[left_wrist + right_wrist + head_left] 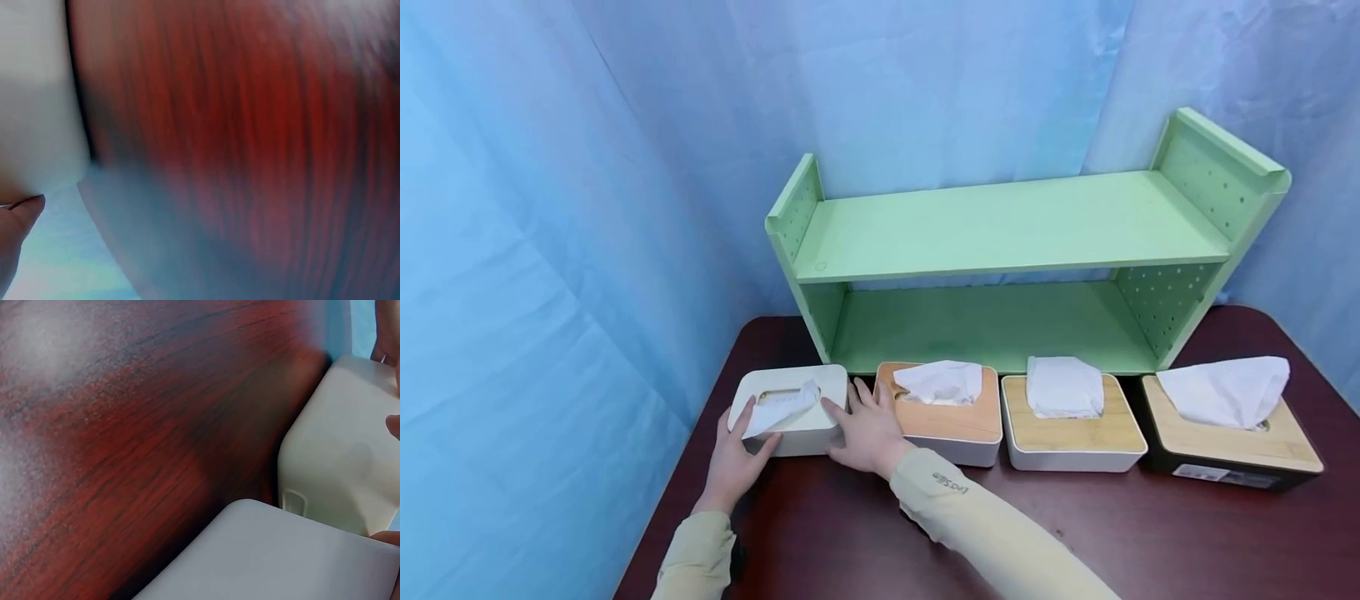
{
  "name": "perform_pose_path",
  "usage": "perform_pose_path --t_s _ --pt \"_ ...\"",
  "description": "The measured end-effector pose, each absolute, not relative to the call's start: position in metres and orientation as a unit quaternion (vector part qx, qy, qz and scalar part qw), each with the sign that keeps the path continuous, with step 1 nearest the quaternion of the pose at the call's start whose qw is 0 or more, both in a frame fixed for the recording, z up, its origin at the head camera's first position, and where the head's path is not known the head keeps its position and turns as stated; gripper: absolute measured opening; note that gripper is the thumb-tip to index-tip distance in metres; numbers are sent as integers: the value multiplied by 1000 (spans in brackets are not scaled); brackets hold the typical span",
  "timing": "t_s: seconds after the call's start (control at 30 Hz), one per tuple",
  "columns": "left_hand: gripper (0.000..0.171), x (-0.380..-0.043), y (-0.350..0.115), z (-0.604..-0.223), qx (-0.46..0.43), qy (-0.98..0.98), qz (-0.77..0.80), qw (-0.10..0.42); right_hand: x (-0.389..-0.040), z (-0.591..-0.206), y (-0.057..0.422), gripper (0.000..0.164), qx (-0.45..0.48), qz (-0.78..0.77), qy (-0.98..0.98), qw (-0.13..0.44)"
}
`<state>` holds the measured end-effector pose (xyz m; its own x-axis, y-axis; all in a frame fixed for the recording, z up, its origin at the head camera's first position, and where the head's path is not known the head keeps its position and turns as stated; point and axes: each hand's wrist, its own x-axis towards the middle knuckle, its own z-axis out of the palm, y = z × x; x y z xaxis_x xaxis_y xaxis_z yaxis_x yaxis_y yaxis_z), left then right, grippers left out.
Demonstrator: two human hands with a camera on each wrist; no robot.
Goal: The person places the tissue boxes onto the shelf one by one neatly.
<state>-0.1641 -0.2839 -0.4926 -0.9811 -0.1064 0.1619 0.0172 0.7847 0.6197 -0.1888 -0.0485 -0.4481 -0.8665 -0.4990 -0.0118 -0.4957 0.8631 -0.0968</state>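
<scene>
A white tissue box [797, 442] with a pale top and a tissue in its oval slot sits at the left end of a row. My left hand [730, 462] holds its left front corner, thumb on the front face and fingers along the side and top edge. My right hand [868, 433] lies at its right end with fingers spread and fairly straight. The index fingertip touches the top edge, while other fingers reach toward the neighbouring tissue box with an orange wood lid [955, 423]. Both boxes' front walls show in the right wrist view.
Farther right stand a white tissue box with a bamboo lid [1075, 433] and a black one with a wooden lid [1232, 433]. Behind the row rises a green two-tier shelf [1000, 229]. The dark red table [820, 533] borders a blue curtain [550, 292].
</scene>
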Motion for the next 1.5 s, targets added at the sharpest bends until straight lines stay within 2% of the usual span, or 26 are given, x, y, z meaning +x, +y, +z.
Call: perform_pose_path --t_s 0.23,0.53,0.67,0.83,1.2,1.5 --pt "74 -155 -279 -492 47 -920 -358 149 -185 -451 -41 73 -278 -123 952 -24" --pt "70 -146 -268 -455 20 -880 -389 272 -185 -437 -33 72 -319 -284 898 -103" --pt "69 -144 -250 -442 0 -866 -398 302 -183 -431 -22 65 -309 -344 874 -149" --pt "63 -142 -226 -429 -39 -863 -391 317 -179 -429 2 57 -284 -384 849 -226" --pt "56 -152 -182 -414 -127 -851 -388 331 -173 -414 55 58 -280 -403 813 -313" --pt "51 -174 -156 -416 -187 -840 -405 308 -179 -412 92 59 -259 -401 812 -336"
